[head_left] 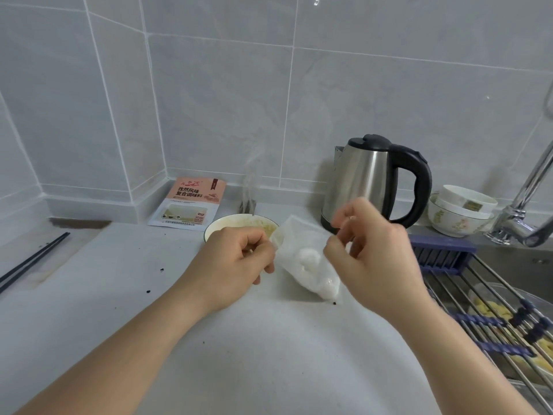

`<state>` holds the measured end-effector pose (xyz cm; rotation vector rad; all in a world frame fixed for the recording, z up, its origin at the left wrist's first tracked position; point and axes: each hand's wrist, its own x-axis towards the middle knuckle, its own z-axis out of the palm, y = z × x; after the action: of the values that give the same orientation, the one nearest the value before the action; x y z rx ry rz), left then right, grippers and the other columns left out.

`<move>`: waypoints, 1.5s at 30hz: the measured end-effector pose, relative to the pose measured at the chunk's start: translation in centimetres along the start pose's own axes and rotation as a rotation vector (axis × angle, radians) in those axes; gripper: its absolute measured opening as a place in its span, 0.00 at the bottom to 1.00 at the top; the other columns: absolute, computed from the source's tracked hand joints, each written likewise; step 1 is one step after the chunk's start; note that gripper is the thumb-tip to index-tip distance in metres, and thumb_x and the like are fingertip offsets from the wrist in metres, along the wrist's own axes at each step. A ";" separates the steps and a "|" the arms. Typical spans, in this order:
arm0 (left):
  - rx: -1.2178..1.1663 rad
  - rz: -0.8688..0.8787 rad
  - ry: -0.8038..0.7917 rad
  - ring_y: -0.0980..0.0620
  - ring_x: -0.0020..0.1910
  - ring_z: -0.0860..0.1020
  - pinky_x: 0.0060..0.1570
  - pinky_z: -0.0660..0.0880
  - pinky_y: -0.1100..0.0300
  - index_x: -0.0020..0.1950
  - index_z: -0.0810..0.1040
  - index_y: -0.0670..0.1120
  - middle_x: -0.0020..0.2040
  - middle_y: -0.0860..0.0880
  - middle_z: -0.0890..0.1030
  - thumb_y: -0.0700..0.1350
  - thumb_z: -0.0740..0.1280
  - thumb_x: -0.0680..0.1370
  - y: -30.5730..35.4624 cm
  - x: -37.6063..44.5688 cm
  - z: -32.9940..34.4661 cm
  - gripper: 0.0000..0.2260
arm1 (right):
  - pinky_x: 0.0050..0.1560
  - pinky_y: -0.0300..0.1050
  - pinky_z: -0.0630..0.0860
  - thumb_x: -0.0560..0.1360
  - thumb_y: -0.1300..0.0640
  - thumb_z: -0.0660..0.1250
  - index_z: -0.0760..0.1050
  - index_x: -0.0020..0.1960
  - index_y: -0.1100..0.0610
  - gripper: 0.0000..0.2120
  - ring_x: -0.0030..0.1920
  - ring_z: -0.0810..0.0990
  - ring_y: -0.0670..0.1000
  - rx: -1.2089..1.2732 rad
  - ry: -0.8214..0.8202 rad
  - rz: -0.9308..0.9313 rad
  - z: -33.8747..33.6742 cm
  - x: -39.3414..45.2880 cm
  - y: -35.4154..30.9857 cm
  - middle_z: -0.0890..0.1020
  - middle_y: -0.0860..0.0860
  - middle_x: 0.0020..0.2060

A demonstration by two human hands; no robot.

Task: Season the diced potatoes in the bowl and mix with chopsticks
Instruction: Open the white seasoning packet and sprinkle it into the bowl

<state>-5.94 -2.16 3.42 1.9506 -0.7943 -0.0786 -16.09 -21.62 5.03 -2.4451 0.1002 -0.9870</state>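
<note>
bowl (239,224) behind bag (302,262) | kettle (371,181) right | chopsticks (33,259) far left

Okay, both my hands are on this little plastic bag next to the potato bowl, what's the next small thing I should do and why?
Probably pull the bag's mouth open and tip it toward the bowl. Your left hand and right hand each pinch its top edge, white powder sits inside, and the chopsticks lie untouched at far left.
</note>
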 end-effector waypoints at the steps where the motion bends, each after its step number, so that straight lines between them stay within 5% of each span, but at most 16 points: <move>1: -0.021 0.000 -0.008 0.52 0.33 0.81 0.42 0.78 0.53 0.38 0.80 0.45 0.39 0.51 0.84 0.47 0.65 0.80 -0.1 0.0 0.1 0.13 | 0.27 0.46 0.74 0.75 0.54 0.65 0.71 0.46 0.45 0.05 0.25 0.74 0.50 -0.043 -0.057 -0.097 0.2 -0.3 -0.4 0.77 0.39 0.28; 4: -0.042 0.057 -0.011 0.51 0.33 0.81 0.35 0.73 0.64 0.40 0.80 0.44 0.39 0.50 0.84 0.43 0.64 0.83 -0.1 0.0 0.2 0.12 | 0.32 0.48 0.74 0.75 0.45 0.57 0.77 0.46 0.47 0.12 0.30 0.74 0.50 -0.132 -0.226 -0.191 0.8 -1.0 -1.2 0.79 0.45 0.29; 8: 0.009 0.206 0.051 0.52 0.31 0.79 0.34 0.73 0.65 0.40 0.80 0.47 0.37 0.54 0.82 0.44 0.64 0.84 -0.4 -0.2 0.6 0.12 | 0.38 0.46 0.75 0.67 0.25 0.57 0.76 0.44 0.46 0.26 0.36 0.78 0.46 -0.297 -0.371 -0.121 1.7 -1.4 -1.2 0.81 0.44 0.35; 12: -0.045 0.211 0.034 0.54 0.30 0.77 0.34 0.72 0.66 0.44 0.80 0.50 0.39 0.52 0.83 0.54 0.59 0.83 -0.6 -0.2 0.7 0.15 | 0.29 0.44 0.63 0.75 0.41 0.61 0.68 0.35 0.51 0.16 0.30 0.71 0.50 -0.301 -0.157 -0.138 2.3 -1.2 -0.1 0.74 0.47 0.28; 18: -0.029 -0.319 -0.325 0.44 0.29 0.80 0.23 0.72 0.58 0.53 0.81 0.49 0.43 0.48 0.86 0.68 0.52 0.79 -1.0 -0.1 1.1 0.28 | 0.29 0.47 0.59 0.77 0.55 0.63 0.61 0.32 0.55 0.18 0.28 0.62 0.53 0.119 0.144 -0.002 1.2 0.6 -0.9 0.64 0.51 0.25; 25: -0.695 -0.442 -0.565 0.36 0.49 0.83 0.38 0.78 0.51 0.66 0.77 0.44 0.56 0.39 0.85 0.70 0.47 0.81 1.1 -0.9 1.8 0.35 | 0.33 0.50 0.67 0.80 0.58 0.65 0.72 0.36 0.61 0.14 0.32 0.70 0.56 0.431 0.231 -0.099 0.3 3.0 -6.0 0.73 0.55 0.29; 28: -0.977 -0.366 -0.295 0.34 0.51 0.83 0.43 0.77 0.49 0.69 0.75 0.40 0.55 0.35 0.82 0.58 0.53 0.85 1.5 -0.4 1.4 0.26 | 0.36 0.52 0.67 0.78 0.60 0.69 0.74 0.37 0.59 0.12 0.34 0.71 0.59 0.523 0.171 -0.034 0.4 3.8 -7.7 0.74 0.56 0.31; 32: -1.153 -0.327 0.052 0.36 0.56 0.84 0.43 0.79 0.51 0.71 0.76 0.48 0.62 0.41 0.83 0.59 0.61 0.83 1.7 0.3 -0.3 0.21 | 0.37 0.45 0.67 0.78 0.55 0.68 0.75 0.39 0.57 0.10 0.35 0.71 0.47 0.565 0.182 -0.015 0.3 3.8 -7.5 0.74 0.44 0.32; 35: -1.117 -0.381 0.317 0.43 0.47 0.86 0.30 0.79 0.56 0.66 0.80 0.51 0.57 0.47 0.86 0.61 0.65 0.81 1.6 0.8 -2.0 0.20 | 0.35 0.47 0.72 0.77 0.49 0.59 0.74 0.56 0.48 0.10 0.41 0.78 0.51 0.862 0.179 0.063 0.4 3.6 -6.1 0.84 0.49 0.46; 37: -1.055 -0.385 0.448 0.47 0.38 0.84 0.27 0.74 0.59 0.62 0.81 0.52 0.54 0.49 0.85 0.61 0.65 0.80 1.4 1.3 -3.2 0.17 | 0.31 0.45 0.71 0.77 0.46 0.57 0.72 0.58 0.43 0.12 0.35 0.77 0.51 0.900 0.114 0.136 1.3 2.4 -4.3 0.85 0.51 0.44; 40: -0.962 -0.387 0.608 0.53 0.34 0.82 0.28 0.71 0.60 0.58 0.79 0.55 0.50 0.52 0.83 0.62 0.64 0.81 0.2 2.1 -5.2 0.14 | 0.34 0.46 0.74 0.77 0.43 0.64 0.72 0.57 0.38 0.09 0.30 0.76 0.46 0.253 -0.152 0.101 4.4 -0.4 -1.2 0.84 0.44 0.37; 42: -0.881 -0.376 0.667 0.55 0.31 0.82 0.27 0.71 0.61 0.63 0.77 0.53 0.52 0.53 0.83 0.63 0.62 0.81 -1.0 2.6 -6.1 0.18 | 0.40 0.46 0.76 0.79 0.41 0.64 0.70 0.63 0.36 0.13 0.35 0.79 0.44 -0.106 -0.361 0.045 6.1 -1.6 -0.4 0.83 0.38 0.39; 45: -0.741 -0.345 0.669 0.57 0.31 0.81 0.29 0.73 0.60 0.65 0.75 0.52 0.52 0.53 0.82 0.63 0.59 0.82 -2.4 2.9 -6.2 0.19 | 0.44 0.46 0.77 0.80 0.40 0.63 0.69 0.65 0.36 0.14 0.40 0.81 0.46 -0.106 -0.362 0.058 7.1 -1.5 -0.8 0.83 0.36 0.42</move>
<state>-0.13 1.78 5.40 1.2490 0.0396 0.0677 -12.52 -17.62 0.12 -2.6595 0.1010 -0.5136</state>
